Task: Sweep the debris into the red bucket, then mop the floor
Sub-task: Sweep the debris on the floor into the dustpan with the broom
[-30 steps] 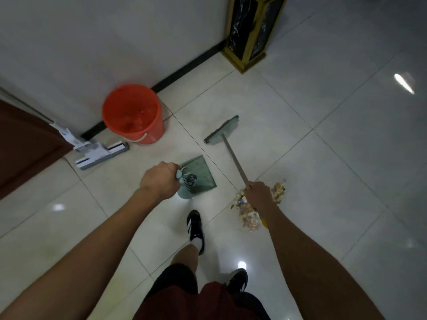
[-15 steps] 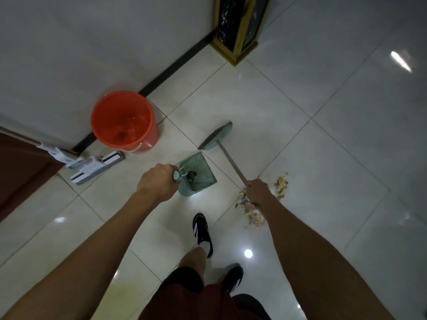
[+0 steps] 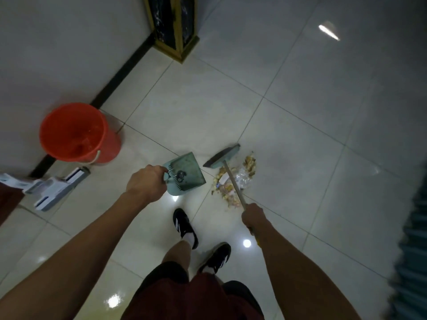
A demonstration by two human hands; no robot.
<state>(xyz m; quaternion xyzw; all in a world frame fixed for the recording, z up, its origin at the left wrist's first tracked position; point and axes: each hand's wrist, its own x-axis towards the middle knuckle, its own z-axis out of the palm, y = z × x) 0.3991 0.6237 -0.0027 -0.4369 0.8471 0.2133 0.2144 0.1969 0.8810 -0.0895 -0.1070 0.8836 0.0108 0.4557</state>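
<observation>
Sweeping step in hand: debris not yet in the dustpan, mopping not begun.

Left to right: mop head (image 3: pixel 57 190) lies untouched on the floor beside the red bucket (image 3: pixel 74 132), which stands against the wall's dark skirting; left hand (image 3: pixel 145 183) clenched round the handle of the green dustpan (image 3: pixel 187 174), its mouth turned toward the debris pile (image 3: pixel 235 181); broom head (image 3: pixel 223 155) sits at the pile's far edge, between pan and pile; right hand (image 3: pixel 254 215) grips the broom handle (image 3: pixel 234 184), which crosses over the pile. Next move, by judgement: lower the pan's lip flat to the tile just beside the pile and draw the broom toward it. Surface is glossy pale tile (image 3: pixel 300 135) with dark grout lines and lamp glare; a dark gold-trimmed pedestal (image 3: pixel 173 26) stands by the wall.
</observation>
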